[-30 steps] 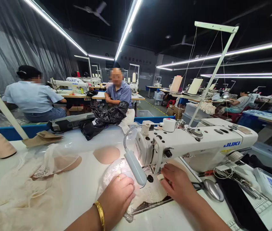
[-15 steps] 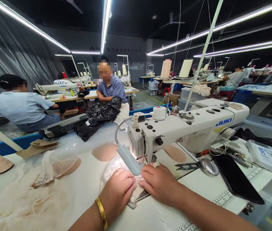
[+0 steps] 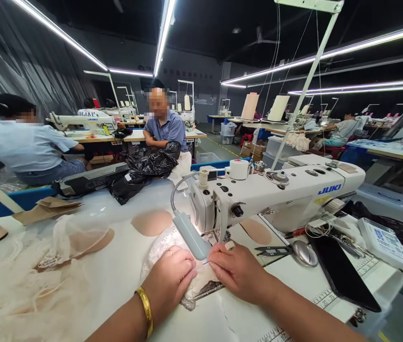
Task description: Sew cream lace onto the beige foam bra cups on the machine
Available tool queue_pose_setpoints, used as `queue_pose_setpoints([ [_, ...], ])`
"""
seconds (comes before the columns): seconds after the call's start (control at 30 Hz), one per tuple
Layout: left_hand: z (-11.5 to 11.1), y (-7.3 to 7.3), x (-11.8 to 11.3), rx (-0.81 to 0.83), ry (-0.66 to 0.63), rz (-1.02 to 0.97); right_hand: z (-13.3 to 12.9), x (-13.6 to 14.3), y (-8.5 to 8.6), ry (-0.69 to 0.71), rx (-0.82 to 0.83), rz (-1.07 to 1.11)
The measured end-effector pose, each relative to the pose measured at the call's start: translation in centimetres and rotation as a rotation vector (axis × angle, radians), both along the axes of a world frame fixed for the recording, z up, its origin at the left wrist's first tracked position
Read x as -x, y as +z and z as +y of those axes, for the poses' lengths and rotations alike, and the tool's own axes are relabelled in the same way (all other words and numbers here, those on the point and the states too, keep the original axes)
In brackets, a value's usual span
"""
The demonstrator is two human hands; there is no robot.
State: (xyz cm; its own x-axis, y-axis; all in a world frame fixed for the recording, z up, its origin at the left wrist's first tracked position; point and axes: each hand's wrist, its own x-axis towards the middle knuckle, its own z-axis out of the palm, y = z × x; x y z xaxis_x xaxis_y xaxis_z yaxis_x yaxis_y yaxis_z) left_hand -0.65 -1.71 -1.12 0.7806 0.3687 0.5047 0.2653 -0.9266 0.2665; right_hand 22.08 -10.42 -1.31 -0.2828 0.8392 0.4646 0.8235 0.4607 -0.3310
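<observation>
White lace fabric point(image 3: 154, 243) lies bunched at the front of a white JUKI sewing machine point(image 3: 290, 190), under its head. My left hand point(image 3: 170, 274), with a gold bangle at the wrist, presses and grips the lace with fingers together. Close to the needle area, my right hand point(image 3: 238, 271) pinches the fabric's other side between thumb and fingers. A grey lamp head point(image 3: 191, 236) on a bendable neck hangs over the cloth and hides part of the needle and presser foot. Beige cup-shaped pads point(image 3: 151, 223) rest behind the lace.
Sheer cream fabric point(image 3: 55, 280) covers the table's left. On the right lie thread snips point(image 3: 272, 251), a silver oval object point(image 3: 304, 253), a black phone point(image 3: 343, 275) and a white box point(image 3: 386, 243). A black plastic bag point(image 3: 144, 173) sits behind; two people sit beyond.
My hands are slightly farther apart, with more of the pale fabric showing between them. The camera view has shifted a little. Both hands stay on the lace.
</observation>
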Motion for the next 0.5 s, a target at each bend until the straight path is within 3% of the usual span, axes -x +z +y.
queue_pose_setpoints([
  [0.1,-0.02,-0.18,-0.03,-0.008,-0.009,-0.015,-0.02,0.71,-0.25,0.073,-0.013,-0.023],
  [0.5,0.33,-0.35,-0.56,0.018,0.027,-0.006,0.31,0.80,-0.59,0.069,0.004,-0.092],
])
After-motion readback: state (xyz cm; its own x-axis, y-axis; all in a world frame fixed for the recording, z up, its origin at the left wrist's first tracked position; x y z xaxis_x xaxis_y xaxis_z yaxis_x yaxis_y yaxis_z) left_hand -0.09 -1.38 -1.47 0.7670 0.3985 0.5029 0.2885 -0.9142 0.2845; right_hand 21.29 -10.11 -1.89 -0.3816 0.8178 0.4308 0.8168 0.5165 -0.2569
